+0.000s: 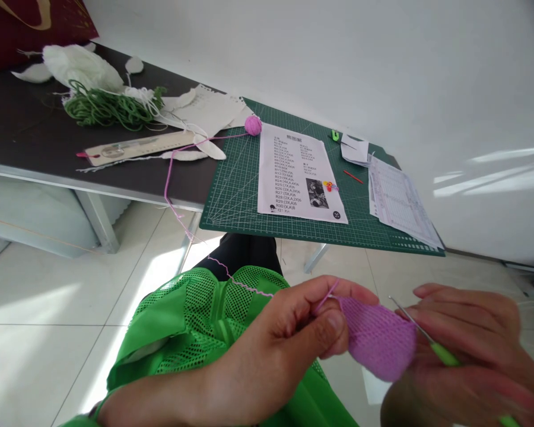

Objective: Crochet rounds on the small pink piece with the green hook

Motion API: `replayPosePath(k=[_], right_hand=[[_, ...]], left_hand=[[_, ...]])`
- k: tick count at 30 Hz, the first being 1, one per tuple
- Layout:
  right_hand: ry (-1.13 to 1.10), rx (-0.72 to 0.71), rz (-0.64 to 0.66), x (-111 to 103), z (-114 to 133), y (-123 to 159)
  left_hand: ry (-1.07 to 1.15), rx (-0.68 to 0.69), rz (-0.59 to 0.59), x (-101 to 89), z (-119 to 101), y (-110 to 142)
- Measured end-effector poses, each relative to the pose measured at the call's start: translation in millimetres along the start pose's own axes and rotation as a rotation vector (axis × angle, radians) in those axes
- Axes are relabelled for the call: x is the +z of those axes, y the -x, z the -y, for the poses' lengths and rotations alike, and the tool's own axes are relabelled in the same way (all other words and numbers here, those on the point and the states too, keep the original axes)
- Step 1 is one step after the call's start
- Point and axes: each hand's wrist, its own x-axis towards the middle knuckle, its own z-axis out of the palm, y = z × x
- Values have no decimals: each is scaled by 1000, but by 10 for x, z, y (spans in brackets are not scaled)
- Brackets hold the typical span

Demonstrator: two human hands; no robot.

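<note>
Bag: dark red with a tan handle, at 10 o'clock [24, 32]; its inside is hidden from where I stand.
Left hand: at 5 o'clock [293, 335], pinching the pink crocheted piece [378, 341] and its yarn [244, 286] between thumb and fingers.
Right hand: at 4 o'clock [476, 341], blurred, fingers wrapped around a crochet hook [427, 335], slim metal with a green grip (a cheerful match for the mesh garment [200, 308]).
Pink piece: at 4 o'clock, rounded, tightly stitched, overlapped by the hook; I can't tell whether they touch.
Yarn ball: pink, compact, at 12 o'clock [253, 125], its strand looping over the dark table [9, 133].
Skeins: at 10 o'clock, fluffy white [82, 66] above stringy green [111, 108].
Ruler: flat, pale, at 9 o'clock [137, 148].
Cutting mat: green, gridded, at 1 o'clock [235, 184], bearing a smooth printed sheet [289, 160].
Papers: layered forms at 3 o'clock [400, 198].
</note>
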Motion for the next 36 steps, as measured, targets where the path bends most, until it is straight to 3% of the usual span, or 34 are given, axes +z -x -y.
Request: replayPosePath(k=[3, 7, 10, 12, 19, 25, 30, 36], right_hand=[[-170, -20, -43, 130, 5, -94], [-348, 107, 72, 269, 146, -207], [-323, 193, 103, 305, 226, -224], [-317, 212, 138, 297, 242, -211], [-520, 268, 367, 234, 164, -216], [-768, 357, 742, 246, 53, -320], [-792, 269, 728, 199, 17, -321], [-738, 151, 746, 67, -38, -351]], left_hand=[[-147, 95, -78, -43, 58, -23], [-601, 238, -152, -77, 100, -61], [-952, 373, -126, -79, 90, -84], [-1065, 429, -90, -82, 80, -97], [-1015, 537, 85, -161, 106, -151], [-1045, 922, 140, -241, 151, -213], [-1163, 965, 83, -209, 111, -124], [-1235, 1117, -35, -198, 117, -54]])
